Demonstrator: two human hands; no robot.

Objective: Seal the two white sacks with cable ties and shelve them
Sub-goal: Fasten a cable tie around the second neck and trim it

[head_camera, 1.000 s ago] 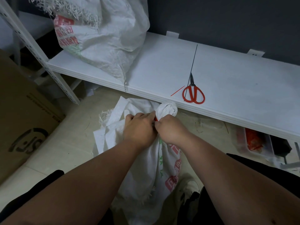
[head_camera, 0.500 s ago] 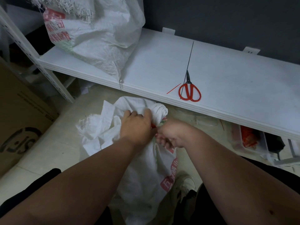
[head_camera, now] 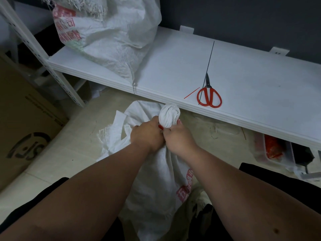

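A white woven sack [head_camera: 156, 180] with red print stands on the floor between my knees. Its neck is twisted into a tight knob [head_camera: 169, 114]. My left hand [head_camera: 147, 134] and my right hand [head_camera: 178, 138] grip the neck just below the knob, knuckles touching. A red cable tie [head_camera: 160, 126] shows between them around the neck. A second white sack [head_camera: 111, 37] lies on the left end of the white shelf [head_camera: 260, 94], its frayed mouth loose at the top.
Red-handled scissors [head_camera: 209, 96] lie near the shelf's front edge, with a long black cable tie [head_camera: 207, 66] and a short red offcut [head_camera: 192, 93] beside them. A cardboard box [head_camera: 22, 127] stands on the left. A clear tub with red ties [head_camera: 274, 148] sits under the shelf.
The sack's neck has risen and the knob now stands clear above my hands. My right hand has come back up against the left at the neck.
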